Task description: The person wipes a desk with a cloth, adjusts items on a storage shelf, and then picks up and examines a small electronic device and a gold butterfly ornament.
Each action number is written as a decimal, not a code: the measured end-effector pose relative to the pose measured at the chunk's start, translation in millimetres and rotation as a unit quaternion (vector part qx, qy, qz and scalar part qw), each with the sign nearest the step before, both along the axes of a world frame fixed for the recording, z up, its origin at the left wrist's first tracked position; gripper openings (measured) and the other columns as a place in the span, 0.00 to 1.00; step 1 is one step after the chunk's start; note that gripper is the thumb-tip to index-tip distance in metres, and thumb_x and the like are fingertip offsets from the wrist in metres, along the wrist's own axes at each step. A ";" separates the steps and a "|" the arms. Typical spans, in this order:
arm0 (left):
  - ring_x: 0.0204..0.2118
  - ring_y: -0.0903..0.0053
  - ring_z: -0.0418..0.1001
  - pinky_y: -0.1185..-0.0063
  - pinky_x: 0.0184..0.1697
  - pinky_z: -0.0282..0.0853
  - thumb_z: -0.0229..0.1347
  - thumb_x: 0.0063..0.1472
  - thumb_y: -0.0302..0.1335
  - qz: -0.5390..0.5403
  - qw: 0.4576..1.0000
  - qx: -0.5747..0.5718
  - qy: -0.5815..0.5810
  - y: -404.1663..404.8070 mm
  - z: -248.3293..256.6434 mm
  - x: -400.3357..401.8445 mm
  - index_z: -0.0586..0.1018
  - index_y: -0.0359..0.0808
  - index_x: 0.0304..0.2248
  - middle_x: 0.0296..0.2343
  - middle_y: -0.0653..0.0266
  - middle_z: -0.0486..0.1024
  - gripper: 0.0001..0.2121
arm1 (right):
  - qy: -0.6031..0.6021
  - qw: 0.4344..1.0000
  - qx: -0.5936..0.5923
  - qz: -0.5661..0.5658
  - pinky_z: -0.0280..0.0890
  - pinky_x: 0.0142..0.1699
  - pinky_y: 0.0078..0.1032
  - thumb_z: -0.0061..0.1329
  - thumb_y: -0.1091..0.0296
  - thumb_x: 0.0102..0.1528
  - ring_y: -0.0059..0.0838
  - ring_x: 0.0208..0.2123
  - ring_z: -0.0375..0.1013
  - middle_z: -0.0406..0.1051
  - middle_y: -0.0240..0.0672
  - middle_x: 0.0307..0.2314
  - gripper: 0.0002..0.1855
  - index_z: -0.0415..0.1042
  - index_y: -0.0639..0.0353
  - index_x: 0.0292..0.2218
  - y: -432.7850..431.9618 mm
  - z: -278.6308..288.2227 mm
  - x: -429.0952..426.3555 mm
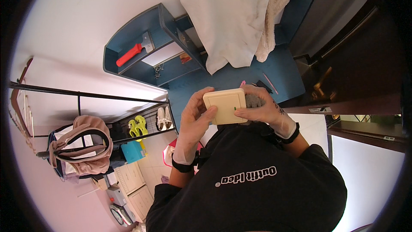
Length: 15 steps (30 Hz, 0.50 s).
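Observation:
A cream-coloured wall switch (224, 104) is held between my two gloved hands, its flat face turned up and a small green mark near its right edge. My left hand (195, 119) grips its left side, thumb on the face. On the other side, my right hand (265, 108) grips the right edge with the thumb by the green mark. Grey fuzzy material (254, 101) shows beside the switch, within the curve of my right hand; how it is held cannot be told. Both hands wear thin translucent gloves.
Ahead is a blue desk (193, 82) with a pink stick (270, 83) and a black item (264, 86). A pale cloth (231, 16) hangs over its back. A red-handled scraper (129, 54) lies in the shelf. A dark door (360, 61) is at right, a shoe rack (151, 124) at left.

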<state>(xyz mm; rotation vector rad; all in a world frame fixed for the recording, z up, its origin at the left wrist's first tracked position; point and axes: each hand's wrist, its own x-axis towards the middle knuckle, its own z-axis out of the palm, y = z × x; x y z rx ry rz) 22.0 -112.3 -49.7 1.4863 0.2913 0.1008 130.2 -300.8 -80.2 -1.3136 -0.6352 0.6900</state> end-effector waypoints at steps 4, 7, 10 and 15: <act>0.39 0.84 0.68 0.83 0.45 0.63 0.55 0.56 0.19 -0.001 1.000 0.018 0.005 2.8 -0.5 -1.5 0.68 0.37 0.49 0.37 0.69 0.72 0.20 | -0.041 0.999 -0.012 -0.005 0.54 0.51 0.23 0.60 0.67 0.44 0.20 0.35 0.66 0.68 0.30 0.29 0.17 0.71 0.64 0.34 1.3 6.6 -0.3; 0.38 0.84 0.68 0.83 0.44 0.64 0.55 0.55 0.19 -0.003 1.000 0.014 0.005 5.8 -2.5 -2.5 0.69 0.37 0.48 0.37 0.70 0.72 0.20 | -0.128 0.992 -0.005 -0.017 0.63 0.40 0.23 0.59 0.62 0.46 0.22 0.34 0.69 0.70 0.32 0.29 0.16 0.73 0.63 0.34 2.4 7.6 0.6; 0.37 0.84 0.68 0.83 0.44 0.63 0.55 0.55 0.18 -0.001 1.000 0.014 0.006 7.4 -3.1 -3.0 0.70 0.37 0.47 0.36 0.70 0.72 0.19 | -0.166 0.986 0.001 -0.021 0.63 0.40 0.23 0.59 0.63 0.46 0.23 0.34 0.69 0.70 0.33 0.29 0.15 0.73 0.63 0.33 5.2 9.2 1.8; 0.37 0.84 0.68 0.83 0.44 0.63 0.55 0.54 0.18 0.001 1.000 0.020 -0.024 10.9 -11.6 -1.8 0.71 0.37 0.46 0.37 0.70 0.72 0.19 | -0.136 0.990 -0.021 -0.022 0.53 0.53 0.29 0.59 0.70 0.41 0.28 0.35 0.67 0.71 0.34 0.28 0.13 0.73 0.64 0.31 9.4 15.0 0.4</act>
